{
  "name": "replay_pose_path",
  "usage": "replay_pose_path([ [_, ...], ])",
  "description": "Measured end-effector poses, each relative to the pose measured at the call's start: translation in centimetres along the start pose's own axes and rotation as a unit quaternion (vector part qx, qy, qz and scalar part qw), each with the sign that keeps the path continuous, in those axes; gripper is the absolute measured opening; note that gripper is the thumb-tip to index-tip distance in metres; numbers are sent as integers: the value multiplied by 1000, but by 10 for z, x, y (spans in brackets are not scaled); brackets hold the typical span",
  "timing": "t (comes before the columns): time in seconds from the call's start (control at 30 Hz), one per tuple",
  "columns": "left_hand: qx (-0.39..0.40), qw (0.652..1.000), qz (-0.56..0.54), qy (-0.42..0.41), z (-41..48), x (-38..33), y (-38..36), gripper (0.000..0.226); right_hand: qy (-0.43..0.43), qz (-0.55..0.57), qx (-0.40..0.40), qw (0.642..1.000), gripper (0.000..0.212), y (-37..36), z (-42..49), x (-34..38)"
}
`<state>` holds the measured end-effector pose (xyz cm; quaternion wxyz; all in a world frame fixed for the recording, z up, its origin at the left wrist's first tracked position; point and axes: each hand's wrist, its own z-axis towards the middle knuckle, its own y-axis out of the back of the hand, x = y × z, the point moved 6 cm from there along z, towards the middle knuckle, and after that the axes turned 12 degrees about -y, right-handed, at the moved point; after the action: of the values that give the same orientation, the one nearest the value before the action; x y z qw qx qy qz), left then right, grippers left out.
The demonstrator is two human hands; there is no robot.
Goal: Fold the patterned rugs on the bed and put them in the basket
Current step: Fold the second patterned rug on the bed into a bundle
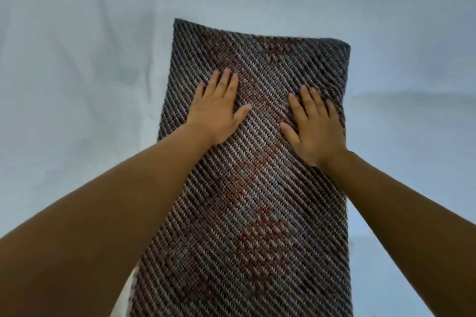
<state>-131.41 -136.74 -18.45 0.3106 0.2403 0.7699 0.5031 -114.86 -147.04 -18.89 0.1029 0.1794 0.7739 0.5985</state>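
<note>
**Fig.** Head view. Patterned rug (257, 213) lies lengthwise on the bed (77, 72), running from the near frame edge to approx. mid-picture. Left hand (219, 110) and right hand (314, 128) rest palm-down on its far half, side by side w/ a gap between them, fingers straight and pointing away from the person. Neither grip is closed on anything: both are flat and spread, pressing the weave, not pinching it.

Probable reason: smoothing a lengthwise fold so the layers sit square before the next fold. The strip looks narrow, and its far right corner (342, 44) is rounded and thick, as a doubled edge would be. Layer count cannot be confirmed. A pale strip (128, 288) shows beside the rug's near left edge; underside or sth. else, cannot tell.

Surroundings: the bed's wrinkled pale cover on all sides. No second rug and no basket in view, so the drop-off spot is unknown.

Obstacles: nothing lies on or against the rug; only the left forearm (103, 213) crosses its near left part.

Judged stage: folding underway, not finished.
</note>
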Motion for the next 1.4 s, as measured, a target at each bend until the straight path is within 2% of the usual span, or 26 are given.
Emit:
replay_pose_path([
  [0.1,23,998,48,-15,49,21,15,80,-66,11,-26,997,66,14,49,-7],
  [0.2,25,997,71,-4,86,44,28,94,-103,-24,-27,994,69,26,98,-19],
  [0.27,43,995,87,-1,100,57,32,105,-98,-50,-1,994,74,28,123,-26],
  [0.33,54,993,106,-22,109,65,32,111,-80,-66,59,993,79,20,143,-30],
  [0.4,50,991,124,-32,111,64,28,107,-70,-62,111,989,81,10,150,-32],
  [0.53,35,985,170,-3,113,54,22,97,-70,-51,113,990,82,4,149,-31],
  [0.63,89,983,162,7,126,57,36,97,-61,-64,99,991,87,18,152,-26],
  [0.7,146,979,142,-12,127,59,47,88,-48,-74,127,988,88,30,156,-23],
  [0.8,180,973,140,-47,117,59,63,67,-33,-101,182,977,67,48,154,-22],
  [0.9,170,972,159,-41,89,59,78,37,-2,-116,118,986,29,63,133,-13],
  [0.97,142,974,173,-28,70,56,88,24,-12,-100,69,993,21,73,113,-14],
  [1.13,52,980,191,-13,4,43,112,29,-22,-60,-40,997,24,103,50,-24],
  [1.2,19,983,181,-3,-33,34,117,21,-10,-48,-82,995,26,115,18,-22],
  [1.27,-19,985,172,0,-68,23,120,13,-8,-32,-104,994,29,127,-16,-21],
  [1.4,-80,988,132,9,-150,-7,125,14,-4,-7,-129,992,27,144,-101,-19],
])
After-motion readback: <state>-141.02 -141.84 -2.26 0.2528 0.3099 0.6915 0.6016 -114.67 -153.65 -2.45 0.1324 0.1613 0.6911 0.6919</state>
